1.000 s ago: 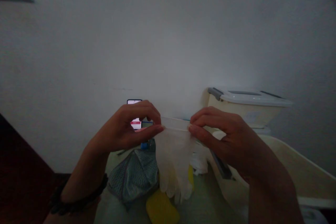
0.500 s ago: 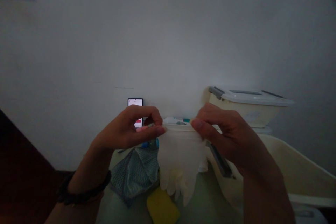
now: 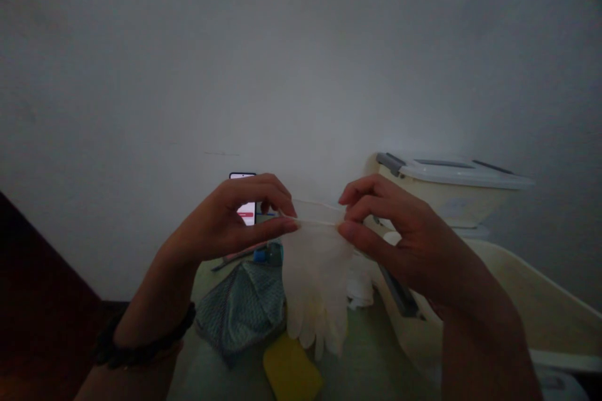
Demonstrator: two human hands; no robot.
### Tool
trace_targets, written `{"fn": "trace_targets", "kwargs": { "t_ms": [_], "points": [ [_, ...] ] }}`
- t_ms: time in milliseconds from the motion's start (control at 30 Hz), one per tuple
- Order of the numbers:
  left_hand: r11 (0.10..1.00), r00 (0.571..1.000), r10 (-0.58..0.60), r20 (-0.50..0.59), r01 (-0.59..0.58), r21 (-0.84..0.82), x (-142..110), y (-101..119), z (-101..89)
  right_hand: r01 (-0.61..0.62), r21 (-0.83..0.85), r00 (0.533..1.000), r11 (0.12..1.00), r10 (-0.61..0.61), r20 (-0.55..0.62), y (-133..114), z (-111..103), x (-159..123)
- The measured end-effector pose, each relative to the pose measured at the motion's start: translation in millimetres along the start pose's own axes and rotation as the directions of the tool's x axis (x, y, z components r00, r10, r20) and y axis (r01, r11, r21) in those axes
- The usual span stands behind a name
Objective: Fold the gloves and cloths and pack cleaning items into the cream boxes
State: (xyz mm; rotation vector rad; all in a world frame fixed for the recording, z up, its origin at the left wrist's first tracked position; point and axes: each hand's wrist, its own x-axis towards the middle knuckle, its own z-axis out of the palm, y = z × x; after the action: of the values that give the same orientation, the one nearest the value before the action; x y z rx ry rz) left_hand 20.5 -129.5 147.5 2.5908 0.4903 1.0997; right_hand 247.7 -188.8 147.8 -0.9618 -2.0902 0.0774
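A thin white disposable glove (image 3: 317, 282) hangs fingers-down between my two hands, its cuff stretched partly open at the top. My left hand (image 3: 244, 216) pinches the left side of the cuff between thumb and fingers. On the other side, my right hand (image 3: 395, 219) grips the right side of the cuff, thumb in front and fingertips behind. Below the glove lies a yellow sponge (image 3: 292, 368), partly covered by the glove's fingers. A folded blue-green cloth (image 3: 244, 310) rests to the left of it.
A phone (image 3: 247, 213) leans against the wall behind my left hand. At right stand a lidded cream storage box (image 3: 437, 200) and an open cream bin (image 3: 540, 294) with a grey handle. Crumpled white material (image 3: 361, 285) lies beside the glove, on the green tabletop (image 3: 367, 363).
The glove's cuff has gone from flat to spread, its front and back edges now apart. My right fingers have shifted to behind the opening. The glove hangs slightly higher.
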Motion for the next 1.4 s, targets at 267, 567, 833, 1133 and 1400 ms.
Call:
{"fn": "trace_targets", "kwargs": {
  "t_ms": [267,567,833,1133,1400],
  "points": [
    [0.934,0.994,0.097,-0.048,-0.075,0.35,3,4,1.9,-0.101,-0.13,0.994,0.986,0.094,-0.059,-1,1,0],
    [0.976,0.989,-0.032,-0.145,0.062,0.209,2,-1,0.8,-0.054,-0.149,0.992,0.987,0.035,-0.124,3,-1,0],
    [0.99,0.95,-0.143,-0.279,0.143,-0.019,0,-5,7.8,-0.088,-0.112,0.973,0.99,0.061,-0.223,2,2,1],
    [0.986,0.868,-0.165,-0.468,0.158,-0.054,4,7,16.8,-0.197,0.084,0.929,0.977,0.213,-0.302,-7,2,3],
    [0.97,0.888,-0.235,-0.395,0.243,-0.031,7,3,22.4,-0.204,-0.005,0.956,0.979,0.199,-0.214,4,7,2]
  ]
}}
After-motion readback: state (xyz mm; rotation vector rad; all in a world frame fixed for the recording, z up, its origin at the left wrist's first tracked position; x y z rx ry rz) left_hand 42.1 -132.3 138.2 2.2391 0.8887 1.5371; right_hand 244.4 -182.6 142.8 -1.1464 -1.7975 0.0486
